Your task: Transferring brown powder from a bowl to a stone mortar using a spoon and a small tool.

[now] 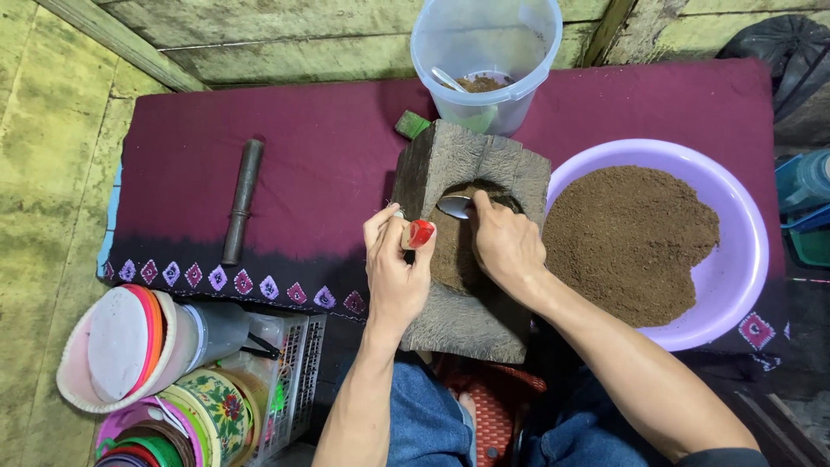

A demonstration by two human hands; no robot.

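A grey wooden mortar block (510,169) stands on a maroon cloth (320,164), with brown powder in its hollow. My right hand (506,246) grips a metal spoon (454,206), whose bowl lies at the hollow's left rim. My left hand (393,268) rests against the block's left side and pinches a small red-capped thing (420,233) just beside the spoon. What lies under the red cap is hidden by my fingers.
A lilac basin (743,225) heaped with brown powder sits right of the block. A clear plastic bucket (484,60) holding powder and a scoop stands behind it. A dark pestle (242,201) lies on the cloth at left. Stacked lids and a white basket (298,363) sit lower left.
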